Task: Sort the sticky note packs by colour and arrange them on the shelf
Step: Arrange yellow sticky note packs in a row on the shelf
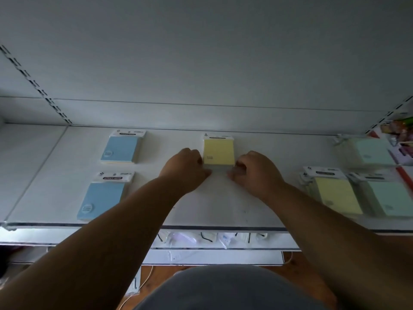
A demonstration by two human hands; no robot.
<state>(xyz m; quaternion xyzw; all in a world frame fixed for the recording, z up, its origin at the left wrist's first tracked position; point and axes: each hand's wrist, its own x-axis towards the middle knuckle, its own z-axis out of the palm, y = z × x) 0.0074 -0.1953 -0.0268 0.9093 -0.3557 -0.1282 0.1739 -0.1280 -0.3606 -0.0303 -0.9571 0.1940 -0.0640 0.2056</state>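
A yellow sticky note pack point(218, 151) lies flat in the middle of the white shelf point(212, 204), near its back. My left hand point(186, 168) and my right hand point(251, 172) sit at the pack's two lower corners, fingers curled against its sides and thumbs just below its bottom edge. Two blue packs lie to the left, one at the back point(120, 148) and one in front point(101, 199). On the right are another yellow pack point(336, 193), a mint green pack point(390, 198) beside it, and a second mint green pack point(371, 151) behind them.
The shelf's grey back wall point(201, 74) rises behind the packs, with slotted uprights at both sides. Colourful goods point(400, 133) crowd the far right edge. A lower shelf point(212, 239) holds small packaged items. A wooden floor and white cables show below.
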